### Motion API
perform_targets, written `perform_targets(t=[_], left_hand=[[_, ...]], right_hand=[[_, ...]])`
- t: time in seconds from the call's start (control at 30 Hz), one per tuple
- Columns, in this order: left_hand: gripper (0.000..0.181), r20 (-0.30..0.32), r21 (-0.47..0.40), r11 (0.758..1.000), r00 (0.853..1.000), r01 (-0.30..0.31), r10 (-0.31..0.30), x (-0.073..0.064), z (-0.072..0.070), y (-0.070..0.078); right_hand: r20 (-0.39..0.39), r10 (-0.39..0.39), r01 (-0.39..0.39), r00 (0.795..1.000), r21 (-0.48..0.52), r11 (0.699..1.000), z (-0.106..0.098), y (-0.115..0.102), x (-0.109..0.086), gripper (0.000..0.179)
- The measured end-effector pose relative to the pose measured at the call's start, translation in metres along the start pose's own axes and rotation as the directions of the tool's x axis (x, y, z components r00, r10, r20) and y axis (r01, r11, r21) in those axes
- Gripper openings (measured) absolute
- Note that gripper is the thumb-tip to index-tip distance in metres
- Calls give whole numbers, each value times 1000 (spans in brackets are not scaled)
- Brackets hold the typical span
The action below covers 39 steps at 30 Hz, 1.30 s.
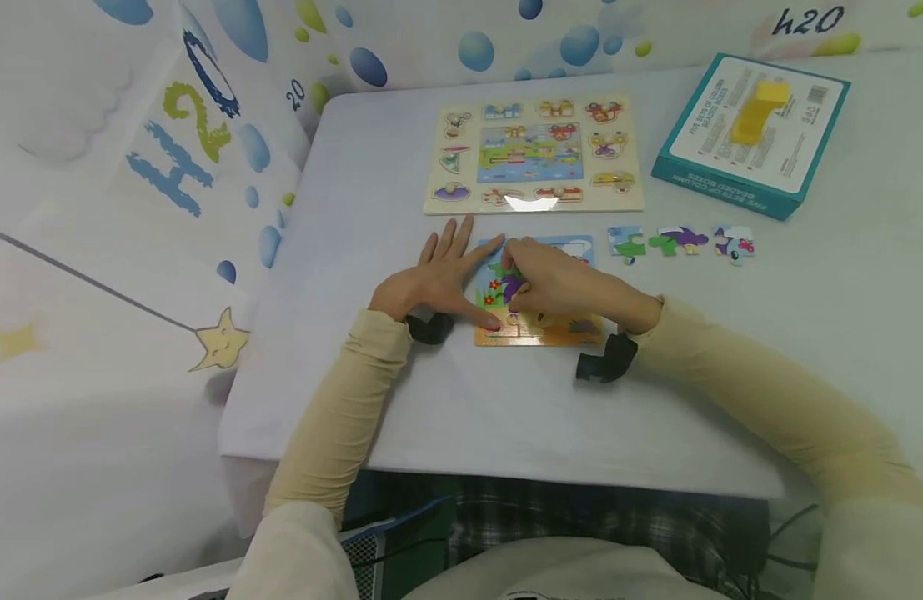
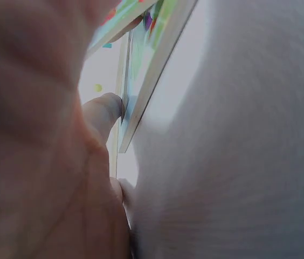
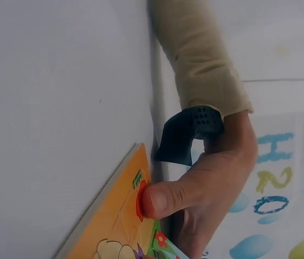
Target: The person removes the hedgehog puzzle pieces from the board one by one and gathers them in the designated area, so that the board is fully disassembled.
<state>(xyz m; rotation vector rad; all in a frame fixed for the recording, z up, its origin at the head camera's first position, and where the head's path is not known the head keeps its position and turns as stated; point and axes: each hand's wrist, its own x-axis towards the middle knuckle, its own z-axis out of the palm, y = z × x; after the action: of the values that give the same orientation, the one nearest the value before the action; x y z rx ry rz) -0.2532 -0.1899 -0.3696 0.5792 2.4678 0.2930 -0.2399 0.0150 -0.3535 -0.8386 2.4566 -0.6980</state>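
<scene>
A jigsaw puzzle in a tray (image 1: pixel 566 338) lies on the table, orange along its near side and blue along its far side. My left hand (image 1: pixel 440 282) spreads over its left edge, thumb pressing the orange corner and index fingertip at the far left corner. In the right wrist view that thumb (image 3: pixel 163 200) rests on a red printed shape. With curled fingers, my right hand (image 1: pixel 562 279) pinches a puzzle piece (image 1: pixel 491 293) with red flowers on green. This piece (image 3: pixel 166 244) stands tilted over the tray; the right fingers partly cover it.
To the right lie three loose puzzle pieces (image 1: pixel 627 242), purple, green and blue. Behind the tray is a wooden knob puzzle board (image 1: pixel 461 133). At the back right, a teal and white box (image 1: pixel 701 150) bears yellow blocks (image 1: pixel 759 112). The table's front edge (image 1: pixel 566 483) runs before my lap.
</scene>
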Motion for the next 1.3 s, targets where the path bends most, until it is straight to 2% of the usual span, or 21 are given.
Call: perform_targets(t=[0.1,0.2,0.47,0.67,0.97,1.1,1.3], left_hand=[[123,-4,10,1000,1000,3,-3,-1,-1,-1],[122,-10,8,1000,1000,-3,3,-1,-1,-3],[122,-19,30,999,999,37,-36,-6,-2,-7],[121,-27,25,999,999,31,-31,-7,-3,-7],[120,-10,-2,1000,1000,-11,11,-2,3,-3],[120,-10,-1,1000,1000,-17,17,-1,4,-2],[123,-13,11,1000,1000,-6,7,0,3,-2]], right_hand=[[-14,13,-13,1000,-3,1000,1,-5,1,40],[-19,21,-22,1000,-58,998,2,-10,3,39],[-17,-12,9,1000,-161,987,3,-23,5,46],[-24,-39,34,999,-200,979,2,-23,5,43],[-32,-26,19,999,-194,981,-1,-12,0,55],[-55,-38,26,998,-199,980,-6,-6,-4,53],[-149,-126,95,981,-200,975,-17,20,-20,47]])
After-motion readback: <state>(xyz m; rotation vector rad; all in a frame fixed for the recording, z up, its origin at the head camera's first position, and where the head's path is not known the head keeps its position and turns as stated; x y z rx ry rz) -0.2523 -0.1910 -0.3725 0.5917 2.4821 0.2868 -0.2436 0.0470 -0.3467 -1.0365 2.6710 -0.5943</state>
